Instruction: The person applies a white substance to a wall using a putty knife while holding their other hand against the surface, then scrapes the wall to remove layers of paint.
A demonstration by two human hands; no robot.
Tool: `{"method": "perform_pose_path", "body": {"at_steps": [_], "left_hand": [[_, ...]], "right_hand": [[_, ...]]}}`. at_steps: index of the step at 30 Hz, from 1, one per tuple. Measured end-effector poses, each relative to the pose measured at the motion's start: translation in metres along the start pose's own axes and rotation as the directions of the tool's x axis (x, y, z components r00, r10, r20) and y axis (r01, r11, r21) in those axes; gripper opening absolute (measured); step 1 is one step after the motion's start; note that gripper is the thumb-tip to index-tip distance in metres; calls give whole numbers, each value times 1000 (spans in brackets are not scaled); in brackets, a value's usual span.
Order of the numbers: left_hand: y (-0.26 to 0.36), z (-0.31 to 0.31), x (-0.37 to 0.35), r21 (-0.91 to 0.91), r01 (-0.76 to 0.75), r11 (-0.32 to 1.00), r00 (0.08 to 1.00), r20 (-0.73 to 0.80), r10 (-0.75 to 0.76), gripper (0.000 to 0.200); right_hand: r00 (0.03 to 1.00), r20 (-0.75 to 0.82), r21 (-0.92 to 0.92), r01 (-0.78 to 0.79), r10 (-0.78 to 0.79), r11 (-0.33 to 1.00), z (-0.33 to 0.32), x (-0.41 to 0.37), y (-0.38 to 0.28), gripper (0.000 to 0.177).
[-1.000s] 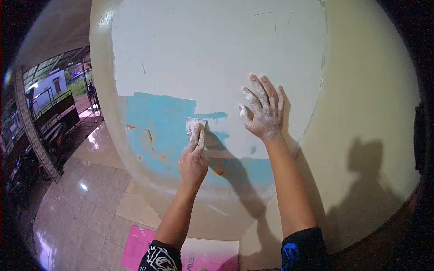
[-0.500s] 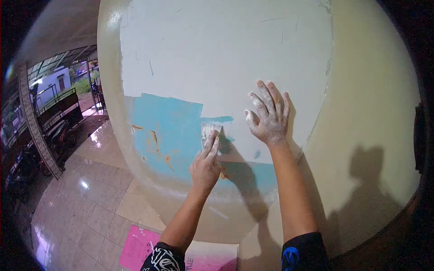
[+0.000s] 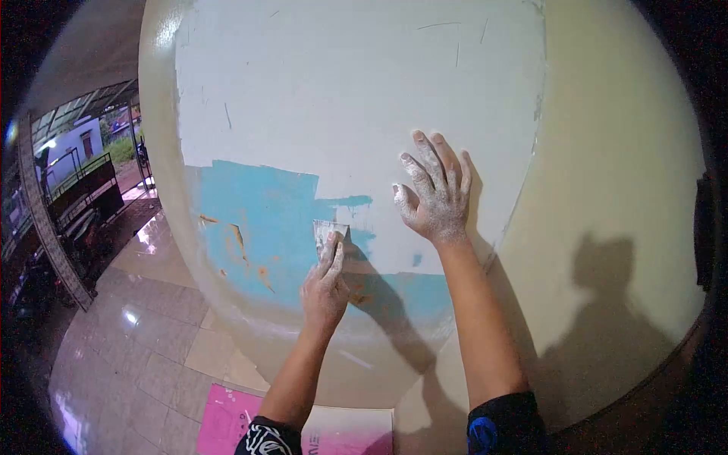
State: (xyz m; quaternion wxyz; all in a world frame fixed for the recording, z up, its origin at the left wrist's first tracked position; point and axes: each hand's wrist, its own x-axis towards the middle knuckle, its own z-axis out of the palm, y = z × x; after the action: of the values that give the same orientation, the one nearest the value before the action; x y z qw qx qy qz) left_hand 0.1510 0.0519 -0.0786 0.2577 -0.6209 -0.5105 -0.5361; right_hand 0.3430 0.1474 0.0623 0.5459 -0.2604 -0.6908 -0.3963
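Note:
My left hand point(image 3: 326, 284) grips a flat scraper point(image 3: 332, 229), its blade against the wall at the edge of a blue-green area point(image 3: 262, 201). White smears lie around the blade, with a blue-green streak just above it. My right hand point(image 3: 440, 193), dusted with white, rests with fingers spread on the white part of the wall point(image 3: 326, 83). Orange-brown marks and cracks point(image 3: 238, 239) show in the blue-green area.
A pink and white sheet point(image 3: 349, 428) is at the wall's foot. Glossy floor tiles point(image 3: 144, 334) extend to the left. Farther left are a post point(image 3: 57, 227), a dark gate point(image 3: 87, 189) and a building outside. Shadows fall on the wall at right.
My left hand and the scraper have moved a little down the wall, baring more of the surface under the streak. My right hand stays on the wall; the whole view has shifted slightly.

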Motion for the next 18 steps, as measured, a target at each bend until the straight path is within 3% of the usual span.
{"method": "perform_pose_path", "body": {"at_steps": [2, 4, 8, 9, 10, 12, 14, 18], "left_hand": [[-1, 6, 6, -11, -67, 998, 995, -78, 66, 60], [12, -6, 22, -124, 67, 990, 997, -15, -70, 59], [-1, -7, 12, -58, -1, 998, 1000, 30, 3, 59], [0, -11, 5, -103, 131, 986, 983, 141, -116, 60], [2, -10, 3, -98, 126, 987, 984, 138, -112, 60], [2, -2, 7, -13, 54, 998, 998, 24, -54, 61], [-1, -1, 10, -61, -5, 998, 999, -52, 2, 64], [4, -9, 1, -96, 104, 990, 989, 114, -93, 57]], "right_hand": [[1000, 19, 14, -12, 12, 1000, -3, 1, -1, 38], [999, 32, 12, -23, 23, 1000, -4, 0, -2, 37], [999, 27, 15, -16, 16, 1000, -3, 0, 1, 38], [1000, 11, 19, -11, 11, 1000, -1, 1, 0, 37], [1000, -5, 23, -9, 9, 1000, 0, 0, -1, 36], [1000, -25, 19, -1, 2, 1000, 1, 1, 0, 36], [1000, -17, 28, 5, -5, 1000, 1, -2, -1, 36], [1000, 8, 25, -10, 10, 1000, 0, 1, -1, 38]]}}
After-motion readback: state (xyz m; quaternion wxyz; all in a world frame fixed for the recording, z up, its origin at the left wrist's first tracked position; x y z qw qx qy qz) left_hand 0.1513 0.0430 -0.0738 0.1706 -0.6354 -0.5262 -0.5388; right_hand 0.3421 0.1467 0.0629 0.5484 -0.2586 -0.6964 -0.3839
